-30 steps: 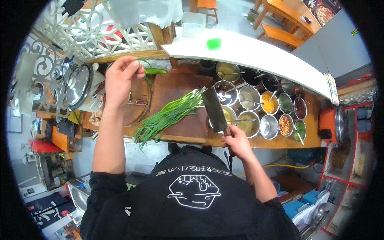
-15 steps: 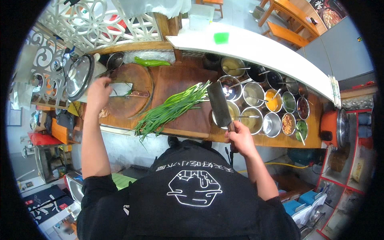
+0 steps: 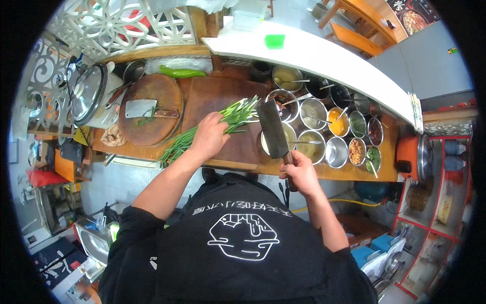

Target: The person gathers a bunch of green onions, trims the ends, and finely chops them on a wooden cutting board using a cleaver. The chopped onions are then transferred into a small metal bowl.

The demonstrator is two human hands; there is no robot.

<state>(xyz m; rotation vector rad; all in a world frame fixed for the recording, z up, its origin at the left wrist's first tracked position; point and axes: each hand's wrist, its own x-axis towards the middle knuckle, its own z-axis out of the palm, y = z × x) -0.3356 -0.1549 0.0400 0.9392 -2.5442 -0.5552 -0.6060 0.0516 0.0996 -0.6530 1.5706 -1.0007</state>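
A bunch of scallions [image 3: 237, 115] lies slantwise on the brown cutting board [image 3: 238, 147], pale ends at the far right and green tops at the near left. My left hand [image 3: 208, 136] is over the middle of the bunch, fingers bent and closed on it. In my right hand [image 3: 299, 173] is a cleaver [image 3: 274, 129], gripped by its handle, its dark blade raised upright in front of the metal bowls. A second cleaver [image 3: 139, 108] rests flat on the round chopping block [image 3: 152, 134], with some green scraps beside its handle.
Several metal bowls [image 3: 336, 152] of sauces and toppings, many with spoons, crowd the counter's right side. A long green pepper [image 3: 182, 72] sits at the back. Far left stands a lidded pot [image 3: 87, 96], and at the right end an orange pot [image 3: 411, 154]. A white ledge [image 3: 324, 58] runs behind.
My left hand has moved right from beside the chopping block onto the scallions. The cleaver on the block now lies uncovered. My right hand still holds its cleaver upright.
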